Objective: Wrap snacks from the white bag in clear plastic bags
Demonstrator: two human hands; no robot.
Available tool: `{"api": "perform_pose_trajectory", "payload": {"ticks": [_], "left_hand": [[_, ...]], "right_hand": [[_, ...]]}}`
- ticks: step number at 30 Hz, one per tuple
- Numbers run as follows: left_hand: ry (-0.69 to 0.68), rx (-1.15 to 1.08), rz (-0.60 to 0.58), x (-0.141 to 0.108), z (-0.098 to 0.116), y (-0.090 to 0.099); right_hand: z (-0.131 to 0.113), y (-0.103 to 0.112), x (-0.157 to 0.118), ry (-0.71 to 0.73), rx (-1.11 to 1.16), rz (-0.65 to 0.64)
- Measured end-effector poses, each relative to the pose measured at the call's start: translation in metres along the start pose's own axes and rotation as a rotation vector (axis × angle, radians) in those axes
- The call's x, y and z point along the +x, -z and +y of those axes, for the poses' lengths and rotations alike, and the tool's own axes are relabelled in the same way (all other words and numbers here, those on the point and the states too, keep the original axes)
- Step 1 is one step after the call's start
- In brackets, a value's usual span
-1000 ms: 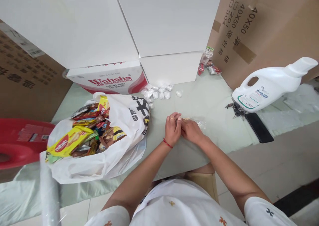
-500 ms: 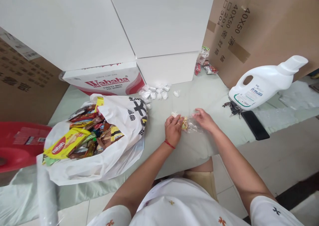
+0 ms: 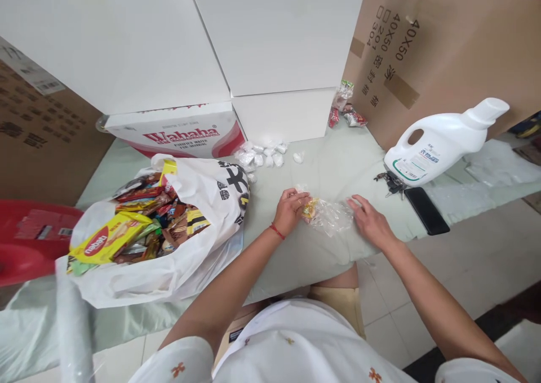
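A clear plastic bag (image 3: 332,216) lies on the green cloth in front of me, with a small yellow and orange snack packet (image 3: 310,209) at its left end. My left hand (image 3: 291,209) has its fingers closed on the packet end of the bag. At the bag's right edge is my right hand (image 3: 368,219), its fingers apart and nothing visible held in them. Small white wrapped pieces (image 3: 262,154) are grouped beyond my hands, and a single one (image 3: 298,157) sits apart to their right.
A white bag (image 3: 211,203) full of snacks stands at the left, near a red container (image 3: 38,234). A Wahaha box (image 3: 181,135) and white panels are behind. At the right are a white bottle (image 3: 443,141), keys (image 3: 393,184), a black phone (image 3: 426,210) and a cardboard box (image 3: 456,50).
My right hand has moved right and its fingers have opened. The clear bag now lies stretched out more widely between my hands. The view has shifted slightly.
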State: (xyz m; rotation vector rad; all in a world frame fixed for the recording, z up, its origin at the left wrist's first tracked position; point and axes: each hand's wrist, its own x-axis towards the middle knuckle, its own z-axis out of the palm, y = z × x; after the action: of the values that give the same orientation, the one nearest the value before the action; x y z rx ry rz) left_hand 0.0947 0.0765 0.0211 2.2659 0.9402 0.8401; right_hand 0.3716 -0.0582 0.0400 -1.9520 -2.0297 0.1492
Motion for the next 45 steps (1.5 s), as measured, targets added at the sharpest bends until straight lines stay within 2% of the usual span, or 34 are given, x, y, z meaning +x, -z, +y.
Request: {"api": "perform_pose_trajectory", "payload": {"ticks": [3, 6, 8, 10, 13, 19, 23, 25, 28, 30, 31, 34, 36, 38, 41, 45], "left_hand": [[-0.043, -0.034, 0.008, 0.002, -0.003, 0.001], [-0.093, -0.073, 0.032, 0.0, -0.006, 0.001], [-0.116, -0.095, 0.031, -0.004, -0.006, 0.001], [-0.137, -0.1, 0.032, -0.01, -0.005, -0.001], [-0.139, -0.104, 0.069, -0.019, -0.002, -0.003], [-0.009, -0.344, 0.123, -0.034, 0.008, 0.0], [0.141, -0.43, 0.22, -0.043, 0.019, -0.007], [0.263, -0.384, 0.33, -0.042, 0.022, -0.015], [0.414, -0.386, 0.539, -0.031, 0.017, -0.027], [0.436, -0.382, 0.625, -0.021, 0.01, -0.03], [0.421, -0.351, 0.629, -0.017, 0.006, -0.03], [0.277, -0.226, 0.512, -0.007, -0.001, -0.027], [0.158, -0.182, 0.409, -0.004, -0.003, -0.024], [0.092, -0.178, 0.332, -0.005, -0.004, -0.021], [-0.013, -0.18, 0.182, -0.012, -0.008, -0.01], [-0.367, -0.073, -0.158, -0.026, -0.015, 0.012]], "right_hand": [[-0.021, -0.012, 0.01, 0.179, 0.042, 0.003], [-0.045, -0.012, 0.024, 0.404, 0.282, -0.025], [-0.057, -0.008, 0.035, 0.457, 0.473, -0.063], [-0.068, -0.006, 0.048, 0.359, 0.651, -0.117], [-0.082, -0.011, 0.068, 0.073, 0.873, -0.16], [-0.107, -0.04, 0.093, -0.321, 1.044, 0.054], [-0.12, -0.047, 0.095, -0.392, 1.028, 0.077], [-0.125, -0.047, 0.096, -0.401, 1.019, 0.067], [-0.129, -0.051, 0.098, -0.449, 1.097, -0.023], [-0.128, -0.055, 0.099, -0.468, 1.065, -0.04], [-0.127, -0.057, 0.1, -0.463, 1.002, -0.009], [-0.12, -0.065, 0.1, -0.425, 0.797, 0.177], [-0.114, -0.069, 0.102, -0.409, 0.818, 0.215], [-0.108, -0.071, 0.105, -0.449, 0.999, 0.105], [-0.101, -0.073, 0.11, -0.596, 1.295, -0.098], [-0.098, -0.073, 0.114, -0.687, 1.388, -0.128]]}}
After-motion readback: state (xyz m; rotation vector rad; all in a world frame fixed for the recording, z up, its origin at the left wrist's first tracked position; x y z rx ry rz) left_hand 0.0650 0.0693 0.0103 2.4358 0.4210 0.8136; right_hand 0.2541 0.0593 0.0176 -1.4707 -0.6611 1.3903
